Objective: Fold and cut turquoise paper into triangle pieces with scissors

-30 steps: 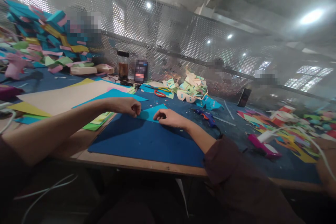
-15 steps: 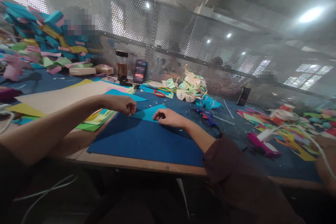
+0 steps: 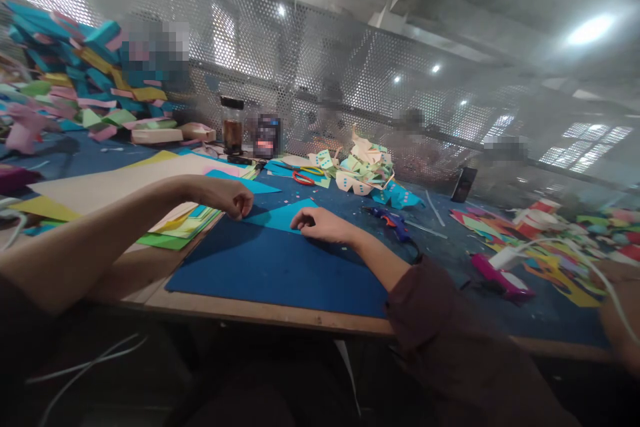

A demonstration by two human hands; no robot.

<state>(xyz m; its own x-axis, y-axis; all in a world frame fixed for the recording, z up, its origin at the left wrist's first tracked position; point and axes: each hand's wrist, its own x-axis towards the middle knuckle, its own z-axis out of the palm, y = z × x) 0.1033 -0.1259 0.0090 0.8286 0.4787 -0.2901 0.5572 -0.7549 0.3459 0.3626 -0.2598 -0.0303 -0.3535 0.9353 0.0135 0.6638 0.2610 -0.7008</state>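
A folded bright blue paper (image 3: 275, 215), pointed at its far side, lies flat on the dark blue mat (image 3: 280, 273). My left hand (image 3: 229, 197) is closed in a fist, its knuckles and fingertips down at the paper's left corner. On the paper's right end, my right hand (image 3: 325, 223) has its fingers curled, with the tips pressing on the sheet. Another blue sheet (image 3: 260, 185) lies just beyond my left hand. To the right of my right hand rests a blue glue gun (image 3: 394, 221).
Red-handled scissors (image 3: 303, 177) and a heap of cut paper pieces (image 3: 367, 167) lie behind. Stacked coloured sheets (image 3: 175, 227) are at left, near a jar (image 3: 233, 127). A magenta device (image 3: 503, 277) with a white cable sits right, by another person's arm (image 3: 620, 307).
My left hand has slid slightly left along the blue paper, uncovering a bit more of it. My right hand stays in place.
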